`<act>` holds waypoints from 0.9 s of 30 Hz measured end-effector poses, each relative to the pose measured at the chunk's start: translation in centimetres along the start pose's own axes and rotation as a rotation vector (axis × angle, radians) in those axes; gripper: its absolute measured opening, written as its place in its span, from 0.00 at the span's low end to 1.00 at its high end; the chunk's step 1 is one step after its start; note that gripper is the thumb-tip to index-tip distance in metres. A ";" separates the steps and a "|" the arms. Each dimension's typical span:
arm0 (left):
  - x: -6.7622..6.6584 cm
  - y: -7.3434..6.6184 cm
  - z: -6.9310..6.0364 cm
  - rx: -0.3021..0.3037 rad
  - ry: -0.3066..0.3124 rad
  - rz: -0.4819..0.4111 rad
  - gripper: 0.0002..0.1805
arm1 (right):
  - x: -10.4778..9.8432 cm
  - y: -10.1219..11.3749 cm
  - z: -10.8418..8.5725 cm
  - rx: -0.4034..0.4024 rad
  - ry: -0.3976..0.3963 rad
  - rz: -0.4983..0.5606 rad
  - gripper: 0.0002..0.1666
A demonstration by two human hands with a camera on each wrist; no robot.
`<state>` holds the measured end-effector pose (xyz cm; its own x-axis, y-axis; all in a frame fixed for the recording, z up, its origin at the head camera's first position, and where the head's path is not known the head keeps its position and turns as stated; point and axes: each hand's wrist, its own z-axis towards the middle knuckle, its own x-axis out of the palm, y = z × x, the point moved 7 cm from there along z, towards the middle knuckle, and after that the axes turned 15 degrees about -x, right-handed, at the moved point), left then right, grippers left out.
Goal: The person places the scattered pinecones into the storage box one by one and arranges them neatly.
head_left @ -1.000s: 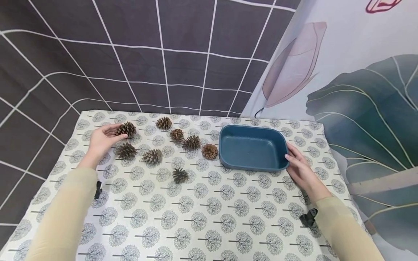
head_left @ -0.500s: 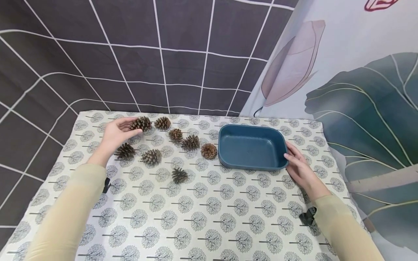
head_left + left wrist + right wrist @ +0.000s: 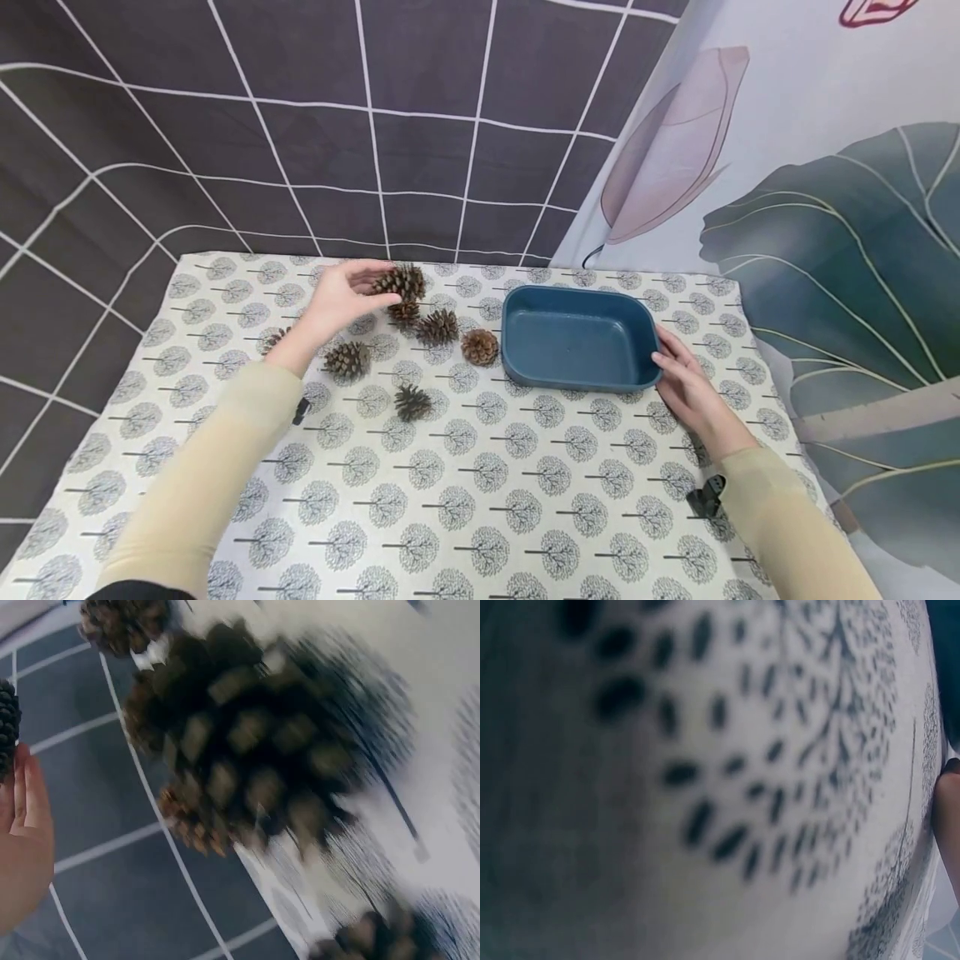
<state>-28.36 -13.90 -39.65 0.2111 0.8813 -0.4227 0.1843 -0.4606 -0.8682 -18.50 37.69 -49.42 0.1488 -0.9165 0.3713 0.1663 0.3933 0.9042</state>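
Near the table's back edge, my left hand (image 3: pixel 341 292) pinches a brown pine cone (image 3: pixel 402 282) between thumb and fingers, just above another pine cone (image 3: pixel 405 313). In the left wrist view that hand shows at the left edge, with part of the held pine cone (image 3: pixel 7 729). My right hand (image 3: pixel 693 392) holds the right end of a blue rectangular basin (image 3: pixel 577 386), its thumb at the rim and fingers along the outer wall. The basin's inside is bare. Only a bit of the right hand (image 3: pixel 949 817) appears in the right wrist view.
More pine cones lie left of the basin: a reddish one (image 3: pixel 480 347), a brown one (image 3: pixel 438 327), a greyish one (image 3: pixel 348 361) and a dark one (image 3: pixel 412 403). Another (image 3: pixel 275 339) is partly behind the left wrist. A tree-print cloth (image 3: pixel 465 500) covers the table; dark gridded fabric hangs behind.
My left hand has carried the pine cone to the right along the back of the table, now covering where another cone lay. My right hand and the basin have stayed put.
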 end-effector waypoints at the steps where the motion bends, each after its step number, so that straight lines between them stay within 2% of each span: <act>1: 0.7 -0.5 0.1 0.013 0.013 0.001 0.32 | 0.0 0.0 0.0 0.002 0.000 -0.001 0.32; 5: 3.3 -2.3 0.2 0.075 0.065 -0.026 0.32 | 0.0 0.0 0.0 0.007 0.000 -0.003 0.33; 9: 5.4 -3.3 0.1 0.129 0.097 -0.022 0.32 | 0.0 0.0 0.0 0.007 -0.002 -0.003 0.33; 19: 11.3 -5.9 0.4 0.190 0.229 0.045 0.32 | -0.2 -0.1 0.0 0.003 -0.009 0.026 0.31; 22: 12.9 -6.6 0.5 0.227 0.249 0.088 0.31 | -0.1 -0.1 0.0 0.003 -0.012 0.038 0.30; 27: 15.3 -7.5 0.7 0.316 0.249 0.261 0.31 | 0.0 0.0 0.0 -0.002 -0.009 0.066 0.29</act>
<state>-27.15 3.13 -39.75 0.4424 0.6705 -0.5955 -0.1986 -0.5743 -0.7942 -18.49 37.67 -49.41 0.1504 -0.8894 0.4317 0.1583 0.4527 0.8775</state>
